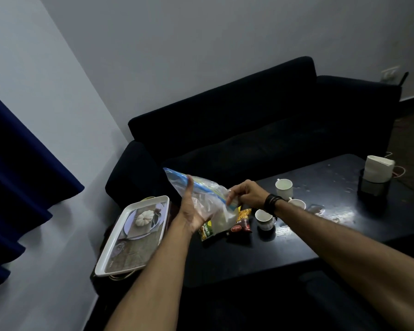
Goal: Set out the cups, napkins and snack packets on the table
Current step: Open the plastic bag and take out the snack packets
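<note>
A clear plastic zip bag with a blue seal strip (202, 194) is held above the dark low table (296, 237), gripped along its underside by the left hand (191, 211) and pinched at its lower corner by the right hand (245, 193). Beneath the bag, a green snack packet (206, 231) and a red-and-orange snack packet (243, 222) lie on the table, touching each other. Three white ceramic cups (264, 218) stand just beside them. White paper napkins (378, 168) are stacked upright in a dark holder at the far corner. A white rectangular tray (132, 237) rests left of the table.
</note>
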A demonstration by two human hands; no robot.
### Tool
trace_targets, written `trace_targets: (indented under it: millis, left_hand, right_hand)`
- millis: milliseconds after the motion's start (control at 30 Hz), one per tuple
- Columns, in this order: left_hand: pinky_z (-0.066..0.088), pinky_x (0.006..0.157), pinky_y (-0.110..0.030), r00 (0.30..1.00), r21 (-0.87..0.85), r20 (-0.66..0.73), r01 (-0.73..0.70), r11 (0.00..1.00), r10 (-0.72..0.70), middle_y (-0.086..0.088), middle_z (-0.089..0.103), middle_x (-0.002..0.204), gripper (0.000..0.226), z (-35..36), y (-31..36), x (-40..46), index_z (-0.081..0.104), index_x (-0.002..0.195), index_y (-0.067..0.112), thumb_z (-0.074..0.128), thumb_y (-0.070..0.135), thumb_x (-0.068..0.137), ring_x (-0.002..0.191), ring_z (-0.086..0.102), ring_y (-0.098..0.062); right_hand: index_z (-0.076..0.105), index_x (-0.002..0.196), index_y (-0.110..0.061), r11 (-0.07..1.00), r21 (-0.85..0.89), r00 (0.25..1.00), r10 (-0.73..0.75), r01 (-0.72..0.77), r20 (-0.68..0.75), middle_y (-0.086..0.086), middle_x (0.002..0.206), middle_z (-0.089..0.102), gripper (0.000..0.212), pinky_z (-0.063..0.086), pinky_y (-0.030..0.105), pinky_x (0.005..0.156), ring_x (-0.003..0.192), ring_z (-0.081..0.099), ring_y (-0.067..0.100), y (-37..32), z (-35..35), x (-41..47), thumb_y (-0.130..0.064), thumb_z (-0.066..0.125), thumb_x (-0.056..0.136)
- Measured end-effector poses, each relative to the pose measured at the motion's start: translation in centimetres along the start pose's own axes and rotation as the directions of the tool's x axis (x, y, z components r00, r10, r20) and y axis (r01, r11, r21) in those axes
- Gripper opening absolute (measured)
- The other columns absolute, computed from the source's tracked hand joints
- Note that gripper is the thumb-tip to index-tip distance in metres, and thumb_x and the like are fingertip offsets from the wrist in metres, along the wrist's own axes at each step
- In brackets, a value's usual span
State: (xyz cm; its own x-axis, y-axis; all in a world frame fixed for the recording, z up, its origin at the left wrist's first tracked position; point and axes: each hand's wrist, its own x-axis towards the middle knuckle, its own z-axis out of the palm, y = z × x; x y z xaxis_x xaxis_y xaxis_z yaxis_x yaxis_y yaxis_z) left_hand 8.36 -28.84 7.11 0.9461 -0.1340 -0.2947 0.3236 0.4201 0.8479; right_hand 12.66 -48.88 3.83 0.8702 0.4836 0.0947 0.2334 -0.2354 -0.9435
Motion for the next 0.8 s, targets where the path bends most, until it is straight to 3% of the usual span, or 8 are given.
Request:
trace_targets:
  millis: [133, 267, 333, 433, 533, 633, 733, 800]
  left_hand:
    - [0.052, 0.097, -0.055, 0.93, 0.204, -0.366, 0.039, 0.978, 0.039, -0.027, 0.065, 0.119, 0.047, 1.2, -0.6, 1.0, 0.052, 0.13, -0.006, 0.067, 0.01, 0.089, 0.109, 0.066, -0.041]
    - [0.06, 0.065, -0.039, 0.926, 0.189, -0.363, -0.042, 0.981, 0.109, -0.02, 0.063, 0.097, 0.044, 1.9, -0.9, 1.1, 0.057, 0.121, -0.008, 0.045, -0.02, 0.081, 0.081, 0.066, -0.034]
    - [0.057, 0.057, -0.035, 0.946, 0.178, -0.29, -0.092, 0.98, 0.141, -0.018, 0.061, 0.094, 0.047, 2.8, -0.9, 1.0, 0.059, 0.116, -0.004, 0.041, -0.024, 0.078, 0.078, 0.063, -0.03]
    - [0.057, 0.08, -0.048, 0.952, 0.163, -0.246, -0.144, 0.976, 0.182, -0.019, 0.063, 0.098, 0.043, 4.2, -0.8, 1.4, 0.062, 0.115, -0.004, 0.045, -0.024, 0.081, 0.087, 0.064, -0.034]
    - [0.052, 0.09, -0.055, 0.943, 0.149, -0.253, -0.182, 0.972, 0.216, -0.018, 0.066, 0.099, 0.025, 5.0, -1.5, 2.4, 0.065, 0.113, -0.003, 0.054, -0.011, 0.091, 0.092, 0.065, -0.036]
    - [0.061, 0.065, -0.037, 0.911, 0.382, -0.247, -0.222, 0.897, 0.33, -0.007, 0.07, 0.085, 0.019, 6.0, -2.6, 3.5, 0.074, 0.086, 0.008, 0.063, -0.008, 0.086, 0.076, 0.068, -0.023]
    - [0.06, 0.069, -0.031, 0.891, 0.68, -0.149, -0.222, 0.698, 0.428, -0.003, 0.073, 0.091, 0.022, 7.0, -4.1, 4.7, 0.077, 0.091, 0.01, 0.061, -0.005, 0.088, 0.084, 0.068, -0.02]
    - [0.057, 0.071, -0.025, 0.881, 0.832, -0.089, -0.191, 0.522, 0.464, -0.003, 0.071, 0.101, 0.025, 7.8, -4.9, 5.5, 0.076, 0.104, 0.01, 0.061, -0.001, 0.088, 0.09, 0.066, -0.015]
  right_hand:
    - [0.075, 0.082, -0.009, 0.998, -0.068, 0.994, -0.009, 0.017, 0.105, -0.019, 0.07, 0.07, 0.042, 0.044, 0.011, 0.056, 0.059, 0.058, -0.004, -0.2, -0.2, -0.6, 0.02, 0.047, 0.076]
    - [0.063, 0.104, -0.014, 0.897, 0.434, 0.996, 0.093, -0.087, 0.006, -0.001, 0.092, 0.067, 0.018, 0.052, 0.027, 0.067, 0.077, 0.065, 0.012, -0.7, -1.4, -1.2, -0.009, 0.058, 0.088]
    - [0.058, 0.121, -0.022, 0.791, 0.571, 0.973, 0.219, -0.219, 0.07, 0.003, 0.108, 0.068, 0.047, 0.053, 0.036, 0.077, 0.096, 0.068, 0.018, -0.8, -2.2, -1.2, -0.049, 0.061, 0.082]
    - [0.057, 0.131, -0.03, 0.818, 0.434, 0.922, 0.287, -0.377, 0.259, 0.006, 0.126, 0.067, 0.075, 0.048, 0.05, 0.098, 0.117, 0.063, 0.029, -0.5, -2.6, -1.5, -0.082, 0.044, 0.078]
    - [0.059, 0.13, -0.024, 0.757, 0.525, 0.92, 0.295, -0.389, 0.256, 0.01, 0.12, 0.069, 0.073, 0.052, 0.044, 0.094, 0.104, 0.069, 0.028, 0.0, -3.0, -1.9, -0.078, 0.043, 0.083]
    - [0.05, 0.137, -0.019, 0.664, 0.661, 0.936, 0.288, -0.348, 0.203, 0.012, 0.121, 0.065, 0.078, 0.056, 0.036, 0.077, 0.092, 0.07, 0.025, 0.1, -4.2, -2.5, -0.075, 0.046, 0.083]
    - [0.049, 0.139, -0.016, 0.615, 0.715, 0.941, 0.268, -0.334, 0.208, 0.012, 0.133, 0.06, 0.086, 0.058, 0.038, 0.076, 0.111, 0.065, 0.028, 0.0, -5.4, -3.3, -0.077, 0.053, 0.079]
    - [0.055, 0.135, -0.016, 0.671, 0.661, 0.941, 0.258, -0.337, 0.219, 0.012, 0.129, 0.063, 0.066, 0.056, 0.04, 0.088, 0.118, 0.061, 0.03, 0.0, -5.9, -3.8, -0.06, 0.059, 0.086]
